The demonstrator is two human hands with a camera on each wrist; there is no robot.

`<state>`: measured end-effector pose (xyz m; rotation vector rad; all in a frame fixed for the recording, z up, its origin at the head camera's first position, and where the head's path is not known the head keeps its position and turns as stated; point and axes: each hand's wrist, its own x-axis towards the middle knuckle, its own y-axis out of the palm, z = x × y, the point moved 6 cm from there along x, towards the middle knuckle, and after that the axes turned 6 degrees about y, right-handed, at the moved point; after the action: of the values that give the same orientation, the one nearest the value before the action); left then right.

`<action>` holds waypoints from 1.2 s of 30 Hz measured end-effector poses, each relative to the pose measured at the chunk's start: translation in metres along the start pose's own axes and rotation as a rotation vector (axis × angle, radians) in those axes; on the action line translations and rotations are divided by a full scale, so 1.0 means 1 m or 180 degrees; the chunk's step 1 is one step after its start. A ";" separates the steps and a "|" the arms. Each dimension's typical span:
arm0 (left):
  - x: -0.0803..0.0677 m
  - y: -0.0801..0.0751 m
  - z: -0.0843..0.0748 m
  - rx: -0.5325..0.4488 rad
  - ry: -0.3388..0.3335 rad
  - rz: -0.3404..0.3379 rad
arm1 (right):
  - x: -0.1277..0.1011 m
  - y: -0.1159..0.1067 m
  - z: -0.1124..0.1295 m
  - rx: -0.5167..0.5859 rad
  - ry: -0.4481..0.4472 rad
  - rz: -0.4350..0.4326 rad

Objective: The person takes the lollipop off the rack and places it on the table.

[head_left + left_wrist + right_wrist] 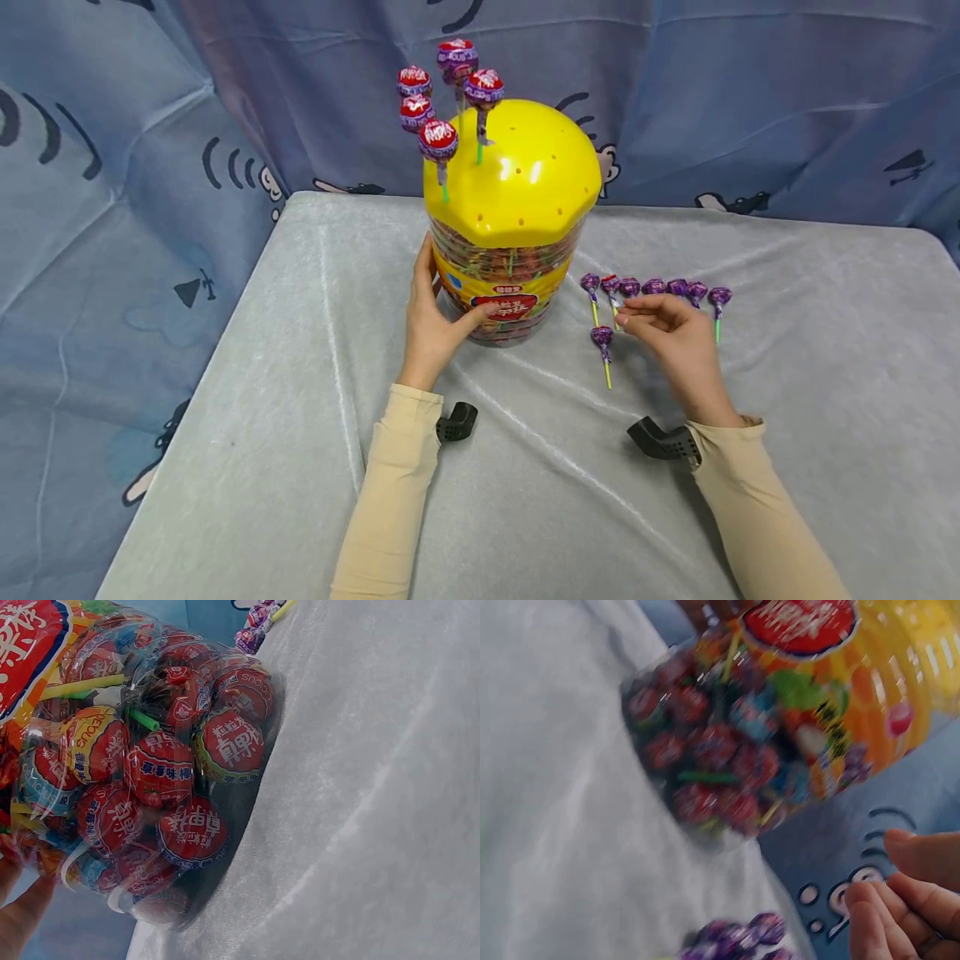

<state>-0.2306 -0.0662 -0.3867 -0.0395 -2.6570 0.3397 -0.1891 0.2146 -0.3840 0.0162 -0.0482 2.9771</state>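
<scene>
My left hand (433, 329) grips the side of a clear jar (517, 265) full of lollipops, thumb across its label and fingers around the left side. The jar has a yellow lid (536, 179) dotted with small holes. Several purple-and-red lollipops (438, 140) stand upright along the lid's left and back part. Over a row of lollipops on the table, my right hand (678, 346) has its fingertips close by the stick of a red-topped lollipop (611, 285). In the right wrist view, thumb and fingers (866, 919) are apart with nothing between them.
One lollipop (602, 336) lies in front of the row, its stick toward me. More purple lollipops (720, 297) line up to the right. A grey cloth (540, 500) covers the table, and a blue patterned curtain (750, 108) hangs behind it.
</scene>
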 end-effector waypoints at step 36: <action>0.001 -0.001 -0.001 0.0066 -0.0053 0.0019 | -0.007 0.078 0.149 0.0510 -0.1648 0.0110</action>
<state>-0.2309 -0.0670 -0.3856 -0.0383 -2.6699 0.3710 -0.1939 0.1319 -0.2373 0.8072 0.1281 2.9145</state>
